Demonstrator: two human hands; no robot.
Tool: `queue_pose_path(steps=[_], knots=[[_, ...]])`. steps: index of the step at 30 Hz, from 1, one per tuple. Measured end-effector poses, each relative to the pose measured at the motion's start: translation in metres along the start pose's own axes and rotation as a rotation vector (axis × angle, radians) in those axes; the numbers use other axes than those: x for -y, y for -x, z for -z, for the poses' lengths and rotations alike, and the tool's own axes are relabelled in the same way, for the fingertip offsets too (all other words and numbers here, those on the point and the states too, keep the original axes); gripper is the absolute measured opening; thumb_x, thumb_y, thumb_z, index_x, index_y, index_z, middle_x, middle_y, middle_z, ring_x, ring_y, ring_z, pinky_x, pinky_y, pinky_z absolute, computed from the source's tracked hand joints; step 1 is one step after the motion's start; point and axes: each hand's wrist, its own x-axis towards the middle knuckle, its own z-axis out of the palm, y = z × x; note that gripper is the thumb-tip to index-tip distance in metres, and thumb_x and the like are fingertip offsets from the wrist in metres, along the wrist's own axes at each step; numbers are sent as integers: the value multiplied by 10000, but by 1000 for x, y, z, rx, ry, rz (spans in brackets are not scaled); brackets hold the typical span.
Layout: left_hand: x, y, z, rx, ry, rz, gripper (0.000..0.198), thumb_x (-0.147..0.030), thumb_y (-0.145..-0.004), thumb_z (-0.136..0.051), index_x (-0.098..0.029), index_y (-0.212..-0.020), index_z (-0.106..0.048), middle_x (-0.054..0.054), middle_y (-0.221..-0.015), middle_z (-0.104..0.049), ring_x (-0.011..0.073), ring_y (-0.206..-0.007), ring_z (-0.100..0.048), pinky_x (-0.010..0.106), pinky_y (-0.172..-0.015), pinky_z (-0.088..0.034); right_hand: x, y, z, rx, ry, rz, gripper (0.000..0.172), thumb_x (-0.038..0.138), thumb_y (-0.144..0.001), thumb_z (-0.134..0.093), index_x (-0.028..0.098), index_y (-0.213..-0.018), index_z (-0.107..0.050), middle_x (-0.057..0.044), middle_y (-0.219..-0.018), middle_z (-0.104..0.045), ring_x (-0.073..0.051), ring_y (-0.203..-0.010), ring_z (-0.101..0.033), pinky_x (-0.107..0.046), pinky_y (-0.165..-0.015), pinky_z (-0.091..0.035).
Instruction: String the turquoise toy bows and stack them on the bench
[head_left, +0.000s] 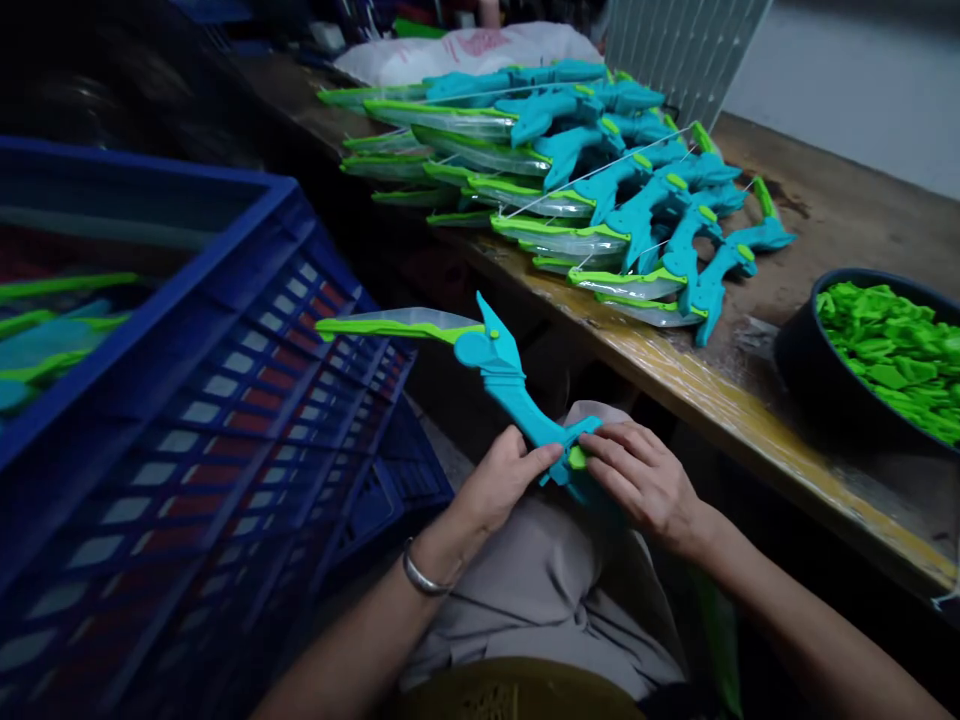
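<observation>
Over my lap I hold a teal toy bow half [501, 385] with a green and clear limb that points up and to the left. My left hand [501, 480] pinches its teal grip from the left, a silver bangle on that wrist. My right hand [641, 478] closes on the same grip from the right, fingertips pressed on a small green piece [577, 457] at the handle's end.
A pile of matching teal and green toy bows [585, 180] lies on the wooden bench [817, 200] ahead. A black bowl [806, 360] of small green parts [892, 350] sits at the right. A blue slatted crate [225, 400] with more bow pieces stands at my left.
</observation>
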Motion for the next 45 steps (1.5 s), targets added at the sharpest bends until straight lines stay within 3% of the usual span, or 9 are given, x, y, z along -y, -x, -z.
queue_pose_path(steps=[6, 13, 24, 33, 39, 45], knots=[[6, -1, 7, 19, 106, 36, 475, -382, -650, -946, -149, -945, -656, 58, -925, -722, 195, -866, -633, 342, -831, -511, -4, -9, 6, 69, -34, -6, 287, 109, -1075, -402, 84, -1115, -685, -177, -1152, -726, -271, -1099, -665, -427, -852, -624], [3, 1, 8, 9, 24, 58, 474, -284, -653, -926, -149, -991, -622, 81, -1028, -731, 239, -991, -652, 394, -923, -520, -14, -17, 8, 148, -79, 59, 300, 126, -1076, -400, 102, -1150, -690, -158, -1144, -725, -273, -1137, -658, -429, -885, -631], [-5, -4, 4, 123, 83, 53, 442, -306, -693, -910, -146, -1021, -662, 130, -1150, -767, 320, -1156, -676, 458, -1036, -516, -14, -8, 8, 100, -241, 30, 206, 50, -1026, -474, 9, -1138, -643, -232, -1155, -672, -348, -1152, -617, -508, -897, -628], [-4, -5, 6, 144, 67, 45, 415, -281, -706, -889, -161, -1021, -647, 110, -1146, -770, 297, -1137, -687, 447, -1041, -519, -18, -9, 7, 110, -375, -22, 234, 56, -1043, -431, 27, -1129, -647, -219, -1158, -662, -317, -1186, -607, -470, -937, -609], [-7, -5, 6, 145, 34, 61, 441, -267, -705, -871, -154, -1067, -646, 120, -1180, -757, 299, -1160, -671, 441, -1030, -524, -20, -15, 9, 152, -287, 62, 268, 61, -1049, -408, -1, -1089, -666, -226, -1135, -682, -323, -1172, -631, -454, -938, -628], [-6, -5, 8, 163, -29, 53, 364, -289, -736, -838, -146, -1025, -670, 95, -1075, -760, 255, -1034, -674, 409, -971, -528, -22, -16, 14, 220, -210, 91, 292, 96, -1064, -398, 41, -1121, -679, -207, -1151, -697, -308, -1163, -646, -467, -910, -642]])
